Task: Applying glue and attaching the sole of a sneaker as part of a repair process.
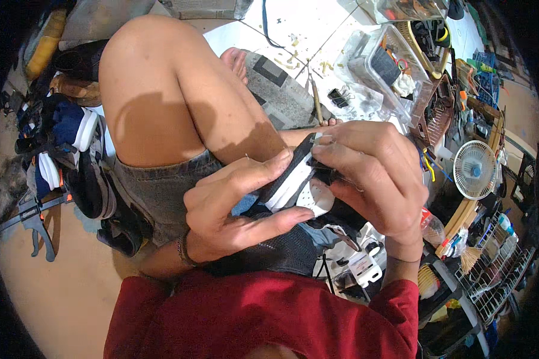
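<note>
Above my lap I hold a black-and-white shoe (288, 184), tilted, with a white stripe along its side and a white perforated patch (318, 197). My left hand (236, 200) is closed on its near left side, thumb and a finger spread across it. At the far end, the bent fingers of my right hand (377, 173) pinch the shoe's dark edge. Whether a small pale piece sits between those fingertips I cannot make out. Part of the shoe is hidden behind my right fingers. Black mesh material (269, 251) lies beneath my left hand.
Several shoes (85, 128) are heaped at the left beside a bar clamp (39, 222). Ahead are a wooden-handled tool (315, 99), scraps and a clear plastic bin (401, 75). A white fan (475, 170) and wire rack (497, 263) stand at the right.
</note>
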### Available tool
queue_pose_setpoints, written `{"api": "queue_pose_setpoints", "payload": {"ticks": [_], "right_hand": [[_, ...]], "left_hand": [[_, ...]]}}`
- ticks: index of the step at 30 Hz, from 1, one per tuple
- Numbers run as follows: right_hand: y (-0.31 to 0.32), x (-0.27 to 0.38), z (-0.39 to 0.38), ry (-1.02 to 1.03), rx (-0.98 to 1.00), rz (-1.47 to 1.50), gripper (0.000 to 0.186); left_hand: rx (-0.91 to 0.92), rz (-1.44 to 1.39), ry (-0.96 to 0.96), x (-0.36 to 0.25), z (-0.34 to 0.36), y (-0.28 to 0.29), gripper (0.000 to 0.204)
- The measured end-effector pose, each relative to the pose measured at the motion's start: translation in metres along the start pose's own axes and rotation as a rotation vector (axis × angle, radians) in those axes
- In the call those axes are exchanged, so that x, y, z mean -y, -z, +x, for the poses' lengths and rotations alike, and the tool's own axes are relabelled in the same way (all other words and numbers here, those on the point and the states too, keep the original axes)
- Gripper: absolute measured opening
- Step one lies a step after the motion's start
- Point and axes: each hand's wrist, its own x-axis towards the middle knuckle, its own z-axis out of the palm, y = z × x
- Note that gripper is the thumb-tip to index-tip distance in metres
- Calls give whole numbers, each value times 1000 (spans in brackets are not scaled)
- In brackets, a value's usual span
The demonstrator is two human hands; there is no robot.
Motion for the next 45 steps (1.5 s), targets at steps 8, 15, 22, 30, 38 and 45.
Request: {"api": "queue_pose_setpoints", "payload": {"ticks": [8,15,22,30,38,45], "right_hand": [[-10,1,3,15,-20,-147,40],[-7,-32,-39,-156,-291,553,110],[-46,-43,-72,-371,5,820,69],[-64,-38,-67,-300,-104,790,47],[-76,-49,-67,-340,-157,790,45],[-92,-55,-65,-350,-229,751,53]], "left_hand": [[-55,45,92,7,-6,0,50],[-53,-119,125,15,-23,18,49],[-40,-81,129,15,-42,29,60],[-107,127,179,4,-38,29,51],[-161,230,234,16,-31,19,69],[-149,239,362,21,-19,9,77]]}}
